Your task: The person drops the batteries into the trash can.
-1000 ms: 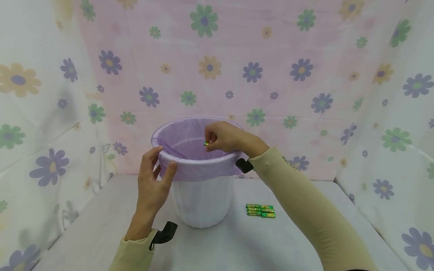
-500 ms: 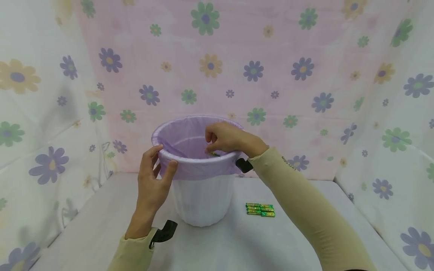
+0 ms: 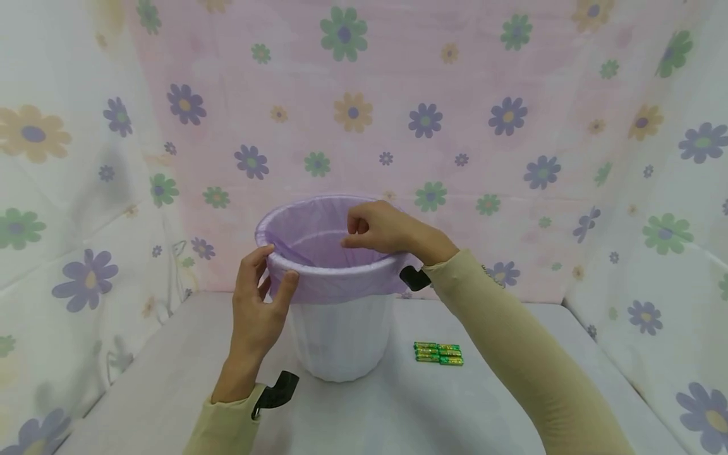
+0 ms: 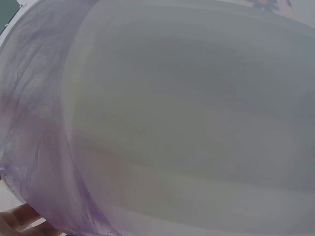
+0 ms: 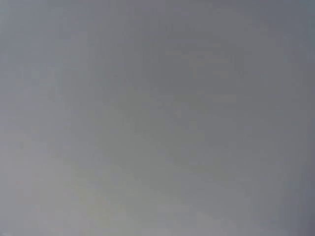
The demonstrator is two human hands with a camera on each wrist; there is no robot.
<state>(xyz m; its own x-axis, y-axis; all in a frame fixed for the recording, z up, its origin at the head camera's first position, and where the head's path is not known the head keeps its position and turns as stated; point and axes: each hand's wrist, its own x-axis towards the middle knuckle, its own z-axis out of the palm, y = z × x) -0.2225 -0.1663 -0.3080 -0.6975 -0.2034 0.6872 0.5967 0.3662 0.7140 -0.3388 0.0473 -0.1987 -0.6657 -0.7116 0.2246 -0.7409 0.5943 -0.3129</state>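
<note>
A white trash can (image 3: 341, 344) stands upright on the table, lined with a purple bag (image 3: 338, 284) folded over its rim. My left hand (image 3: 257, 316) holds the can's left side at the rim, thumb in front and fingers around the side. In the left wrist view, its fingers (image 4: 22, 219) lie beside the purple bag at the lower left. Over the can's mouth is my right hand (image 3: 383, 230), its fingers loosely bent and nothing visible between thumb and fingers. The right wrist view is a grey blur.
Several green-and-gold batteries (image 3: 438, 354) lie in two neat columns on the white table (image 3: 478, 411), right of the can. A flowered pink curtain (image 3: 466, 126) hangs behind, with flowered white side walls (image 3: 643, 265).
The battery pinched in my right hand dropped into the lined can and has gone from sight. My right hand stays over the opening; the left hand has not moved.
</note>
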